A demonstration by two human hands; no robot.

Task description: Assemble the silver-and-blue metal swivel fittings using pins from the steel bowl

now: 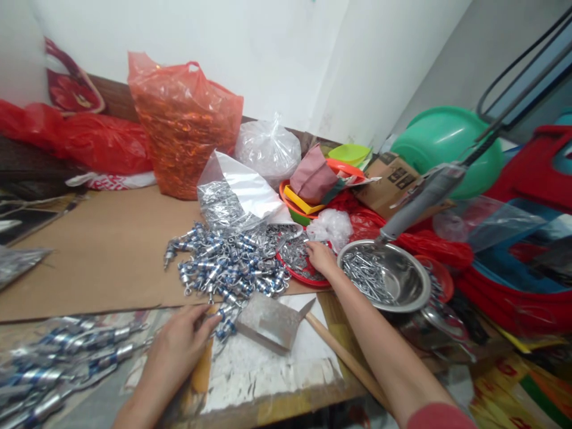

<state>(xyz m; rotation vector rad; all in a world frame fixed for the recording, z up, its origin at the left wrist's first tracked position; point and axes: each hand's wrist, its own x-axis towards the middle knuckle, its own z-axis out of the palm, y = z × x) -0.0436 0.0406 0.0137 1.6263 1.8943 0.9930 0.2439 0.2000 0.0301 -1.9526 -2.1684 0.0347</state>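
Note:
My left hand (179, 342) rests near the front of the table, its fingers curled on a small silver-and-blue metal fitting (226, 326) at the edge of a heap of the same fittings (226, 268). My right hand (320, 257) reaches forward into a red tray (308, 277) of small silver parts, fingers bent down among them; what they hold is hidden. A steel bowl (404, 280) of silver hooks stands just right of that hand. A grey metal block (270, 320) lies between my arms.
A wooden handle (344, 357) lies under my right forearm. Orange (185, 128) and clear (267, 149) bags stand at the back, a green basin (447, 146) and red plastic stools (527, 286) to the right. More fittings (58, 369) lie at front left on brown cardboard (98, 250).

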